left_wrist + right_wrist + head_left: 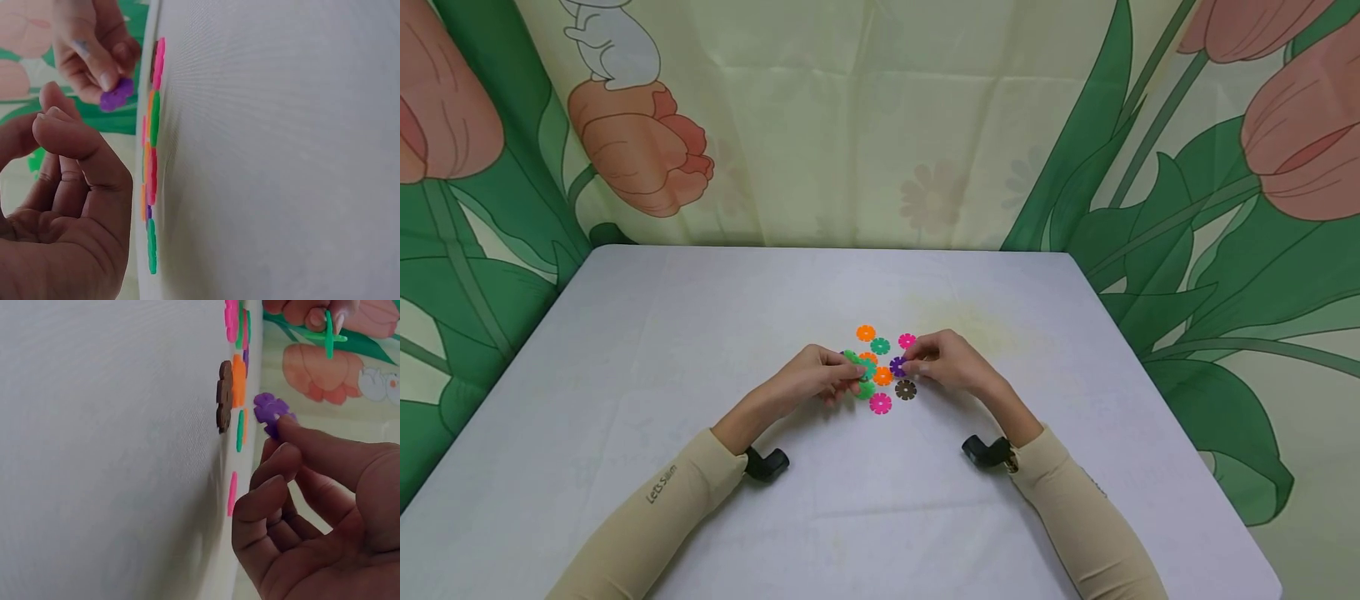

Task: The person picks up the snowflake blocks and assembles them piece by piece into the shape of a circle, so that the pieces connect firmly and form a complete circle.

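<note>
Two hands at work above a white tabletop [850,517]. The thumb and index finger of the right hand [951,360] nip a purple flower-shaped piece [270,411] at its rim, so that most of it projects beyond the fingertips; the other fingers curl loosely below. The left hand [816,375] pinches two green pieces [329,337], set crosswise to one another and projecting from the fingertips. The held pieces face each other, apart. Beneath and around them lie loose pieces, including a brown piece [906,390], a pink piece [881,403] and an orange piece [866,333]. Lettering on the left sleeve [651,517] begins "Let's"; the remainder is uncertain, and a mark on the right sleeve [1086,517] is too small to read. The tabletop extends widely to either side of the cluster; its far edge, before a printed curtain [850,125], lies well beyond the pieces.
</note>
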`<action>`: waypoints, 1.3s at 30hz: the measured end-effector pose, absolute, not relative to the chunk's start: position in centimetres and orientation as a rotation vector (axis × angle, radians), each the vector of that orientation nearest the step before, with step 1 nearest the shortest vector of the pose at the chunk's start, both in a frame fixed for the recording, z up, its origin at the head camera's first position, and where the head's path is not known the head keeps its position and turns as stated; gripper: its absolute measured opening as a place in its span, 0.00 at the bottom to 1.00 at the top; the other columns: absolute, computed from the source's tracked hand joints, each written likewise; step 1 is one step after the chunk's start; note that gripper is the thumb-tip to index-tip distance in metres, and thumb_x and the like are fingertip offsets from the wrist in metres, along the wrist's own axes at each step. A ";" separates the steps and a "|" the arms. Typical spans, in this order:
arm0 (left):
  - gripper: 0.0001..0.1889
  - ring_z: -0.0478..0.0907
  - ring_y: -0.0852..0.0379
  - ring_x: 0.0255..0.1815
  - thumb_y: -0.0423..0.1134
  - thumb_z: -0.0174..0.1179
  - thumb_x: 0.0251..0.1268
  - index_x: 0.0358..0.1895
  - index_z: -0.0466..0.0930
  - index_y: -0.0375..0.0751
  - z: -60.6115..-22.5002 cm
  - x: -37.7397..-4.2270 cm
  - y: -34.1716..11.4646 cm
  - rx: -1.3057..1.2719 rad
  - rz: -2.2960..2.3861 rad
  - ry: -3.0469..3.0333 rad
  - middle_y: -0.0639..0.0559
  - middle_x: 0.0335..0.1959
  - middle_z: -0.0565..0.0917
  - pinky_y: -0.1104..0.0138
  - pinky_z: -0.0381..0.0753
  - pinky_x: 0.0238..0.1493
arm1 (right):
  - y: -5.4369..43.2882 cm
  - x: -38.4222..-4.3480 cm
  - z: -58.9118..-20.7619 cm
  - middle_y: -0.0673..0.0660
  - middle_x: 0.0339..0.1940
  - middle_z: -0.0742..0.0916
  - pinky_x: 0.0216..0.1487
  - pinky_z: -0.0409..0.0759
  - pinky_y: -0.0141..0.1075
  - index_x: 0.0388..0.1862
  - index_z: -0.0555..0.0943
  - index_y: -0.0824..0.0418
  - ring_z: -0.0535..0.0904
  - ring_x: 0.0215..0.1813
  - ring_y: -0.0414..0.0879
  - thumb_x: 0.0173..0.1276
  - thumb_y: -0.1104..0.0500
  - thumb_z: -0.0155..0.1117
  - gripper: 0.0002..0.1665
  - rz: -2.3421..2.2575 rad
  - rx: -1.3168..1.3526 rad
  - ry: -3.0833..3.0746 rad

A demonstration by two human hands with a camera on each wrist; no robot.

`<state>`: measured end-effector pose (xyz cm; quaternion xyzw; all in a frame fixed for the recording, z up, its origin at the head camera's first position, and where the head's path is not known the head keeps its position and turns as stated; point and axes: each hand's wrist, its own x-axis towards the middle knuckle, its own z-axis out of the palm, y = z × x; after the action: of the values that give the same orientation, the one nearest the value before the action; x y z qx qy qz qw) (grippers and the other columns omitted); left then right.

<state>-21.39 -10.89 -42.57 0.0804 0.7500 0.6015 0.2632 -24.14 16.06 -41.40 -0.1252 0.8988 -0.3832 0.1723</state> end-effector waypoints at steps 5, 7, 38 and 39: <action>0.17 0.74 0.60 0.24 0.43 0.65 0.75 0.47 0.88 0.27 -42.7 -21.4 -11.0 0.212 1.648 2.006 0.52 0.27 0.87 0.71 0.77 0.27 | 15.8 -23.9 -41.0 0.57 0.43 0.90 0.39 0.80 0.32 0.47 0.90 0.59 0.79 0.39 0.47 0.72 0.58 0.74 0.08 -1.165 -0.435 2.511; 0.18 0.73 0.60 0.25 0.43 0.65 0.75 0.47 0.88 0.27 -42.8 -21.5 -11.0 0.211 1.653 1.999 0.52 0.27 0.87 0.72 0.76 0.27 | 15.7 -23.8 -40.8 0.57 0.42 0.90 0.38 0.79 0.31 0.47 0.90 0.59 0.79 0.38 0.47 0.72 0.58 0.73 0.08 -1.196 -0.465 2.492; 0.18 0.73 0.60 0.25 0.43 0.64 0.76 0.47 0.87 0.27 -42.5 -21.4 -11.0 0.183 1.646 1.983 0.52 0.27 0.87 0.72 0.76 0.27 | 15.0 -22.9 -40.2 0.67 0.40 0.91 0.45 0.89 0.42 0.47 0.89 0.63 0.88 0.38 0.56 0.72 0.59 0.73 0.09 -1.373 -0.586 2.306; 0.18 0.73 0.60 0.25 0.44 0.64 0.76 0.47 0.88 0.27 -42.5 -21.4 -11.0 0.183 1.646 1.984 0.52 0.27 0.87 0.72 0.76 0.27 | 14.9 -22.9 -40.1 0.67 0.40 0.91 0.45 0.89 0.42 0.47 0.89 0.63 0.89 0.38 0.56 0.72 0.60 0.74 0.09 -1.376 -0.579 2.305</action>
<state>-21.43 -10.99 -42.49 0.0682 0.7380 0.6123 0.2752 -22.90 14.94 -40.15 -0.2068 0.8229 -0.4914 0.1963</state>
